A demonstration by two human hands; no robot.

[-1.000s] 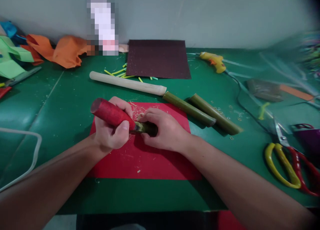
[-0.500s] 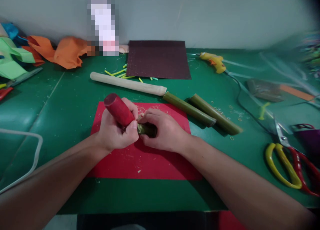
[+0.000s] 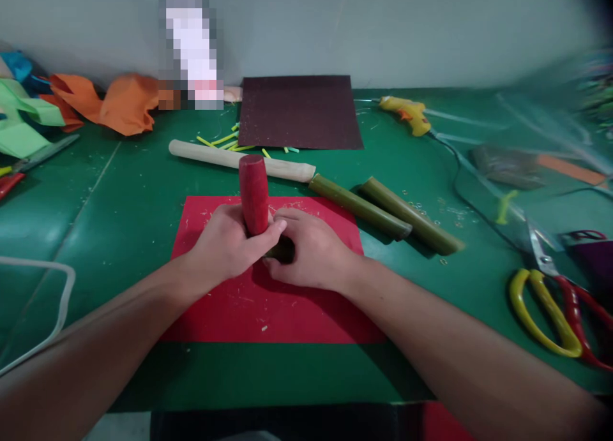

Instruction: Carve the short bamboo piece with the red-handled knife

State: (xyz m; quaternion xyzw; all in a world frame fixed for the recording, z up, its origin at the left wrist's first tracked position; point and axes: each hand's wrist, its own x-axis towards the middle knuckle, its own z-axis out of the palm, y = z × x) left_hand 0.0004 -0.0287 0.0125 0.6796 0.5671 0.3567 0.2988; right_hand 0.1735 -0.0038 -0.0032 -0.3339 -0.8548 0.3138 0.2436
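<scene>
My left hand (image 3: pixel 228 244) is closed round the red handle of a tool (image 3: pixel 253 194), which stands almost upright over the red mat (image 3: pixel 268 313); its blade is hidden. My right hand (image 3: pixel 313 249) is closed on a short green bamboo piece (image 3: pixel 282 250) lying on the mat, mostly covered by my fingers. The two hands touch at the thumbs. Small pale shavings lie scattered on the mat around them.
Behind the mat lie a long bamboo stick with a peeled pale end (image 3: pixel 239 160) and a shorter green bamboo tube (image 3: pixel 412 216). A dark sheet (image 3: pixel 299 112), a yellow glue gun (image 3: pixel 405 114), scissors (image 3: pixel 550 313) and orange cloth (image 3: pixel 119 103) sit on the green table (image 3: pixel 119 198).
My left hand has swung the red handle from lying leftward up to nearly upright. My right hand has stayed on the bamboo piece.
</scene>
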